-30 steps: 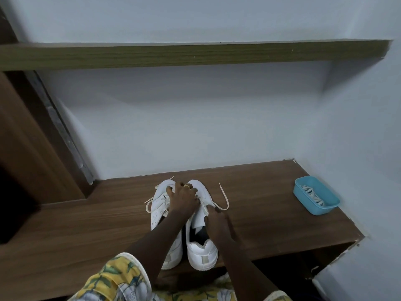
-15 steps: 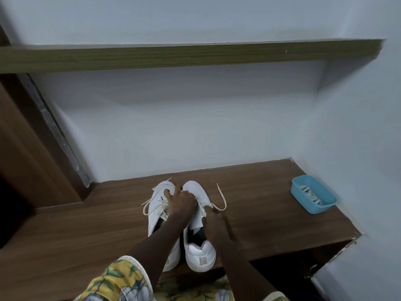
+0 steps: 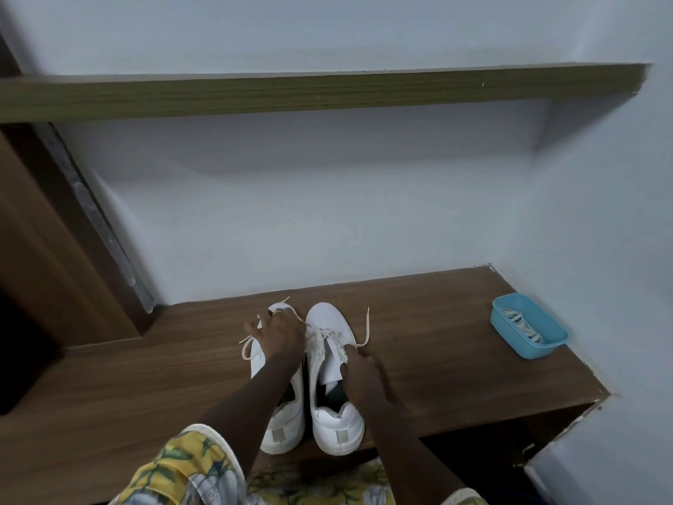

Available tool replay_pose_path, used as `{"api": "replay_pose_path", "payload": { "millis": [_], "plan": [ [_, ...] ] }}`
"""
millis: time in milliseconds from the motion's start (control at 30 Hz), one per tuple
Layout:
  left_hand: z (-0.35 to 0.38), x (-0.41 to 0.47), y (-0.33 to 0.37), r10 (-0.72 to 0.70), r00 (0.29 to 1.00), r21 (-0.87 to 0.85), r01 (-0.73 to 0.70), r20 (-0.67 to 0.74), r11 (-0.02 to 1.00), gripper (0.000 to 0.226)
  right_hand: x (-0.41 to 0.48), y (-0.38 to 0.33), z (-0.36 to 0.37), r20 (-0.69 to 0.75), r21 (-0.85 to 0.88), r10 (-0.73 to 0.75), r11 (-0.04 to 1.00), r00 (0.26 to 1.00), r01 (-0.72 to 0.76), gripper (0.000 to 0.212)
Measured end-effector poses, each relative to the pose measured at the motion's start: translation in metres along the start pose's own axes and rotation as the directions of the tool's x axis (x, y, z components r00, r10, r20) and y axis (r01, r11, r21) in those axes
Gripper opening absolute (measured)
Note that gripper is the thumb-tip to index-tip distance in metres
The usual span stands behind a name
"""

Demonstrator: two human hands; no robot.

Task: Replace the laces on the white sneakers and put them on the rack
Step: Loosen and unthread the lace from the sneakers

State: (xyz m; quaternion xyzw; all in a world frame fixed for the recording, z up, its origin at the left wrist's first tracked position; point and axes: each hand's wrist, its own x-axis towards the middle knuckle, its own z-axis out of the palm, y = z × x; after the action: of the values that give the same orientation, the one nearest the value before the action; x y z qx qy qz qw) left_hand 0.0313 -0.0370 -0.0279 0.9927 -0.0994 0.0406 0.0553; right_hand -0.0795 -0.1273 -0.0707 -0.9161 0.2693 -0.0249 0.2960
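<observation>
Fingers of the left hand clutch the lace of the left sneaker. The right hand grips the right sneaker.

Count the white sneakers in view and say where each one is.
2. The left sneaker and right sneaker stand side by side on the wooden bench, toes toward the wall; the left hand covers the first, the right hand grips the second. No others show.
</observation>
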Motion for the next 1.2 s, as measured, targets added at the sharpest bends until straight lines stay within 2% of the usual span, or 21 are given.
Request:
{"api": "replay_pose_path", "payload": {
  "millis": [167,267,333,433,500,567,700,867,1033,1200],
  "plan": [
    [0.000,0.003,-0.010,-0.181,0.983,-0.073,0.181,0.014,0.981,0.019,0.001,0.000,0.001,-0.001,0.015,0.009,1.000,1.000,-0.009,0.034],
    [0.000,0.000,-0.005,-0.178,0.984,-0.120,0.178,0.009,0.977,0.021,0.001,0.001,0.001,-0.002,0.021,0.009,1.000,1.000,-0.009,0.033],
    [0.002,-0.003,0.000,-0.064,0.998,-0.118,0.062,-0.010,0.991,0.027,0.001,0.001,0.001,-0.008,0.010,0.006,1.000,1.000,-0.006,0.033],
    [0.002,-0.008,0.014,0.241,0.968,-0.085,-0.235,0.068,0.968,0.032,0.000,0.001,0.000,-0.017,0.009,-0.004,1.000,1.000,0.004,0.034],
    [0.002,-0.012,0.023,0.321,0.940,-0.095,-0.311,0.120,0.946,0.029,-0.001,0.001,-0.001,-0.020,0.012,-0.007,1.000,1.000,0.007,0.034],
    [0.003,-0.016,0.029,0.335,0.934,-0.036,-0.333,0.128,0.942,0.031,-0.001,0.000,-0.001,-0.017,0.027,-0.007,1.000,1.000,0.007,0.036],
    [0.003,-0.015,0.030,0.293,0.949,0.022,-0.298,0.118,0.954,0.025,-0.002,0.000,-0.002,-0.012,0.037,-0.010,0.999,1.000,0.010,0.036],
    [0.003,-0.015,0.024,0.271,0.956,-0.025,-0.270,0.110,0.962,0.027,-0.001,0.000,-0.002,-0.010,-0.003,-0.011,1.000,1.000,0.010,0.034],
    [0.002,-0.014,0.020,0.150,0.985,-0.154,-0.136,0.081,0.979,0.025,-0.003,-0.002,-0.005,0.002,0.006,0.002,1.000,1.000,-0.002,0.033],
    [-0.001,-0.008,0.010,0.020,0.999,-0.123,-0.017,0.026,0.992,0.025,-0.004,-0.005,-0.006,0.001,-0.002,-0.021,1.000,1.000,0.021,0.027]
  ]
}}
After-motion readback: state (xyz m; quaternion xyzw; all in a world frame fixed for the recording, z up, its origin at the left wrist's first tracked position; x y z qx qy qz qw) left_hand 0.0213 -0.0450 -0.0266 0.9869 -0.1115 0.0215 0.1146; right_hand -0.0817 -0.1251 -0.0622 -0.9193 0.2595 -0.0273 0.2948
